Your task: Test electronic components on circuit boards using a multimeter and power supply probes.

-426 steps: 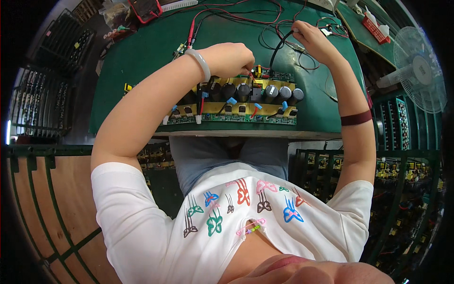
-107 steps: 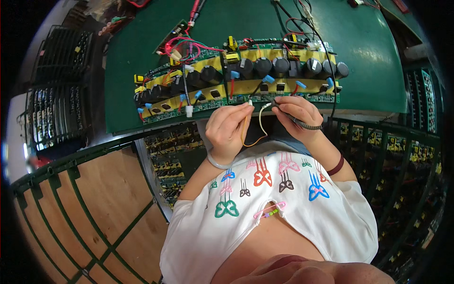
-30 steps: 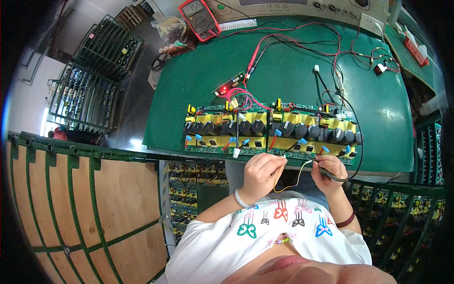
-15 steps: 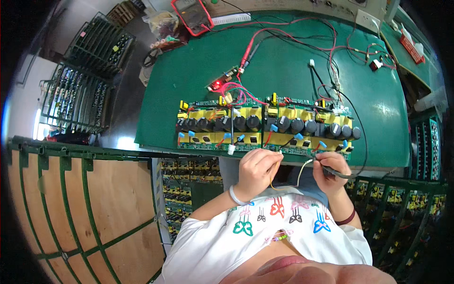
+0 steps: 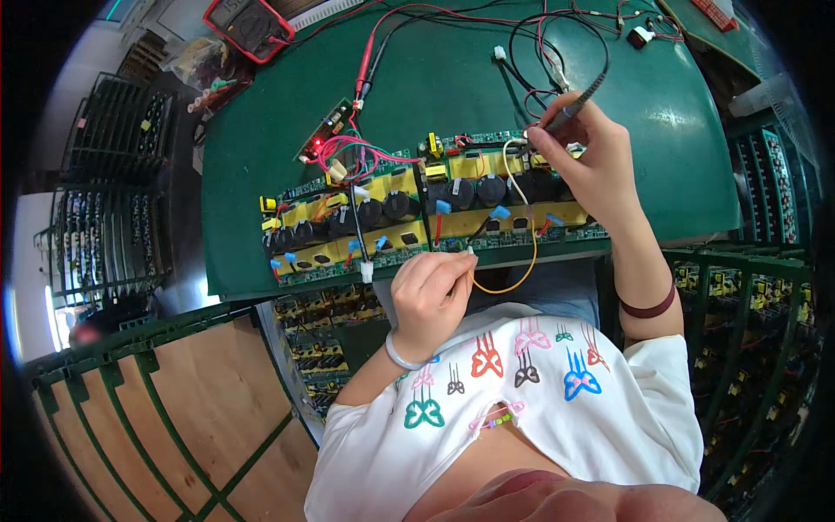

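Note:
Two long green circuit boards lie end to end along the table's near edge: a left board (image 5: 304, 259) and a right board (image 5: 570, 211), both with yellow parts and black round capacitors. My left hand (image 5: 430, 291) is closed in a pinch on the end of a thin wire (image 5: 520, 284), orange below and whitish above, at the near edge of the boards. My right hand (image 5: 596, 157) is closed around a slim dark probe (image 5: 570, 110) with a black cable, over the far edge of the right board. The wire's whitish end reaches its fingertips; the probe's tip is hidden.
A small board (image 5: 326, 130) with a lit red light and pink wires sits behind the left board. Red and dark test leads (image 5: 362, 83) run towards a red multimeter (image 5: 248, 26). A loose white connector (image 5: 499, 53) lies farther back. Racks (image 5: 739, 322) of boards stand at right.
My right hand has moved up and away, from the near edge to over the right board's far side, drawing out the wire. My left hand stays by the near edge, still pinching.

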The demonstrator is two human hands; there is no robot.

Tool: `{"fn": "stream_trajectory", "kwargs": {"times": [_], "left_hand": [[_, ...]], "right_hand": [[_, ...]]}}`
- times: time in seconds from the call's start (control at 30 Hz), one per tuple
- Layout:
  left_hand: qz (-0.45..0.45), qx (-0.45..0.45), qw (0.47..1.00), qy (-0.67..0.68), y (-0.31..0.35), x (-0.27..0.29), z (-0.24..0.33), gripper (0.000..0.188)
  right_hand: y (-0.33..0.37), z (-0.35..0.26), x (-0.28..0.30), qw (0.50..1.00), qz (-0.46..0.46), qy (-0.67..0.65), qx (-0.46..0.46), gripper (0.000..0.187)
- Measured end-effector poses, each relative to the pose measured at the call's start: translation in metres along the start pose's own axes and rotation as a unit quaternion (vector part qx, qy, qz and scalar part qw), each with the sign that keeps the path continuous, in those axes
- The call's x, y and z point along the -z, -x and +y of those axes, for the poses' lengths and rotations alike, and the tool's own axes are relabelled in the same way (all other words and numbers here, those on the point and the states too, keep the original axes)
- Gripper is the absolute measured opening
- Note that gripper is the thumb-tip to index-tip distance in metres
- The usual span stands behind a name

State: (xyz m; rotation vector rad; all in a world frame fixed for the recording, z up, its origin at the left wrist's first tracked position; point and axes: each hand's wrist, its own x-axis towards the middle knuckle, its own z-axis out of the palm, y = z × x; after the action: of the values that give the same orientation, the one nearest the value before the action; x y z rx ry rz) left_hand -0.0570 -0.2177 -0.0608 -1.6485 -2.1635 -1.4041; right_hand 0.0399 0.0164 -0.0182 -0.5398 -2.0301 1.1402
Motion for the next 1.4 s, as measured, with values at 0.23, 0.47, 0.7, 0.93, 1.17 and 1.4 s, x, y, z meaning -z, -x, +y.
{"fn": "stream_trajectory", "kwargs": {"times": [0.23, 0.47, 0.7, 0.93, 1.17, 1.4], "left_hand": [[-0.014, -0.002, 1.0, 0.006, -0.002, 0.001, -0.003, 0.019], [-0.022, -0.003, 1.0, -0.001, -0.006, 0.003, -0.005, 0.02], [-0.028, 0.004, 1.0, -0.001, -0.006, 0.004, -0.002, 0.021], [-0.036, 0.004, 0.999, 0.002, -0.006, 0.004, -0.002, 0.021], [-0.039, 0.015, 0.999, -0.003, -0.01, 0.004, -0.001, 0.018], [-0.026, 0.013, 1.0, -0.01, -0.011, 0.006, 0.0, 0.018]], "right_hand": [[-0.022, -0.005, 0.003, 0.996, -0.078, -0.033, -0.021, 0.019], [-0.041, 0.003, 0.008, 0.99, -0.138, 0.023, 0.035, 0.019], [-0.064, 0.027, 0.009, 0.984, -0.171, -0.007, -0.057, 0.019], [-0.057, 0.036, 0.004, 0.981, -0.177, 0.012, -0.082, 0.018], [-0.059, 0.033, 0.002, 0.979, -0.189, 0.03, -0.075, 0.018], [-0.062, 0.03, -0.001, 0.978, -0.194, 0.024, -0.07, 0.017]]}}
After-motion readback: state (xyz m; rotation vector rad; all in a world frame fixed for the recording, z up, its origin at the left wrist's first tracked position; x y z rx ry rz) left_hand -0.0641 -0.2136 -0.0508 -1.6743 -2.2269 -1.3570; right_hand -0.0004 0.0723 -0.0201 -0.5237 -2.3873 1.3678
